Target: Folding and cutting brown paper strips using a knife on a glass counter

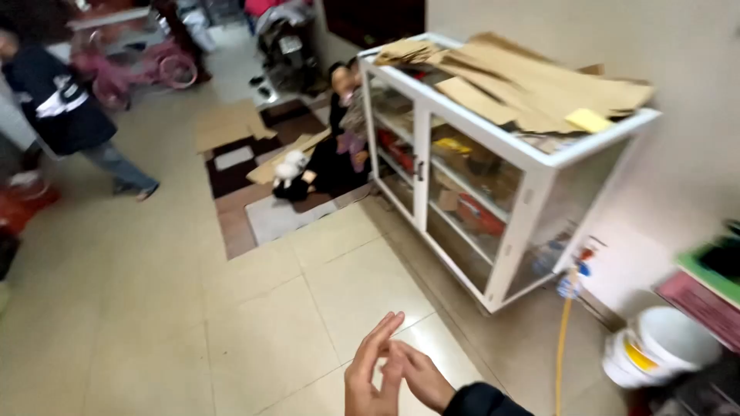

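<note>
Just rubbing together above the tiled floor (262, 308), left hand (372, 377) and right hand (420, 375) — fingers loosely open, nothing held, white glass cabinet (493, 185) well off to the right.

left hand (372, 379): wrist and heel cut off by the bottom edge; fingers pressed against the right hand, empty.
right hand (422, 376): partly behind the left; dark sleeve (484, 400) runs out of the bottom edge.
standing person (65, 108): blurred, head cut off at the left edge.
seated person (333, 150): partly hidden by the white glass cabinet (532, 166).
cabinet shelves: contents too blurred to tell.
white buckets (659, 347): blurred, near the right edge.
</note>
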